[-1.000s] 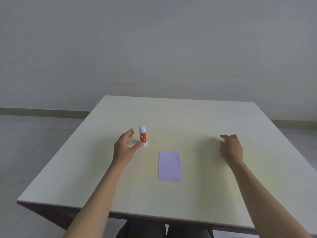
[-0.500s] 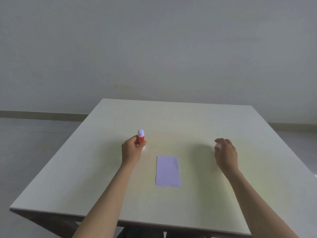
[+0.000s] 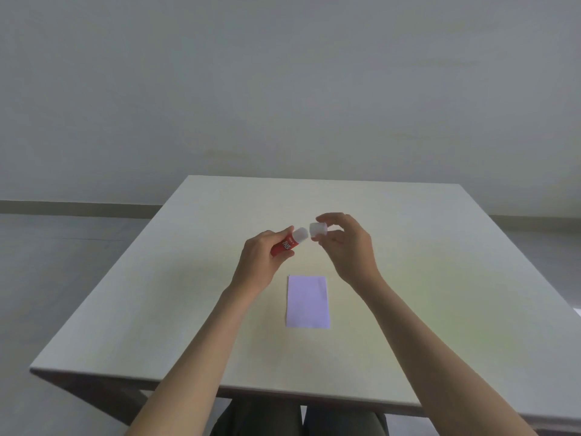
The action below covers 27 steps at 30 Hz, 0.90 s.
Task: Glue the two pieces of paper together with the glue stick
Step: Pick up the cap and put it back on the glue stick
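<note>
In the head view, both hands are raised above a pale table (image 3: 440, 278), near its middle. The left hand (image 3: 262, 259) is wrapped around the red body of the glue stick (image 3: 287, 243), which lies tilted with its white tip pointing up and to the right. The right hand (image 3: 347, 247) pinches a small white cap (image 3: 317, 229) between thumb and fingertips, just beside the stick's tip; the picture is too soft to say whether cap and tip touch or stand slightly apart. On the table, nearer the person and below the gap between the hands, a light purple paper (image 3: 308, 302) lies flat, its long side running near to far. Only one sheet can be made out; whether a second lies under it cannot be told. Both forearms reach in from the near edge.
</note>
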### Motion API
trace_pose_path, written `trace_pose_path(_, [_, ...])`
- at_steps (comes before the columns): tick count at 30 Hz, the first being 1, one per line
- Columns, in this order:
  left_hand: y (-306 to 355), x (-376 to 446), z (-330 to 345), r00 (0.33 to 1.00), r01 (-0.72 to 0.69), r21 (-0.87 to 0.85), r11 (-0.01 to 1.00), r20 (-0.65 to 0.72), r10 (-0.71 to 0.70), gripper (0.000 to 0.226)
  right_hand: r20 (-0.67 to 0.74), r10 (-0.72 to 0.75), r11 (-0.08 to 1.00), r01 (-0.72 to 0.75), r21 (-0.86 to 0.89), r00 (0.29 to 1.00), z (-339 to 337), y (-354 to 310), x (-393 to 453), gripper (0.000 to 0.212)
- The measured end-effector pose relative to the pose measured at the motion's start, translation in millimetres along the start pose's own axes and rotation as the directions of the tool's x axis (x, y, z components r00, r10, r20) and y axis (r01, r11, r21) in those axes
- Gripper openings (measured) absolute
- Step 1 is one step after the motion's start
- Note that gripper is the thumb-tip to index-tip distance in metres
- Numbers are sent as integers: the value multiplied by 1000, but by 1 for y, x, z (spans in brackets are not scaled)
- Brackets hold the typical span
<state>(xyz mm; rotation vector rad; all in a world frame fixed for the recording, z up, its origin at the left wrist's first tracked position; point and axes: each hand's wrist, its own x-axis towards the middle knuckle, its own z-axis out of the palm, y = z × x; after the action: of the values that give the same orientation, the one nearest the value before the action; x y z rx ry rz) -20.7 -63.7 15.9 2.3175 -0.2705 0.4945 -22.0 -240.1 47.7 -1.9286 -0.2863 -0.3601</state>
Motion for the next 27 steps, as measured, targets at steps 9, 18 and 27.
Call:
trace_pose_path(9, [8,-4,-1,998,-45,16,999,37,45,49,44,-1,1000,2,-24,999,3,0,-9,21])
trace_pose_path(18, [10,-5,-6,995,-82,109,991,69,74,47,180,51,999,-48,-20,982,1,4,-6,22])
trace_pose_path(27, [12,-8,-11,997,-63,158,985,45,57,44,116,76,994,-66,-92,990,5,7,-2,12])
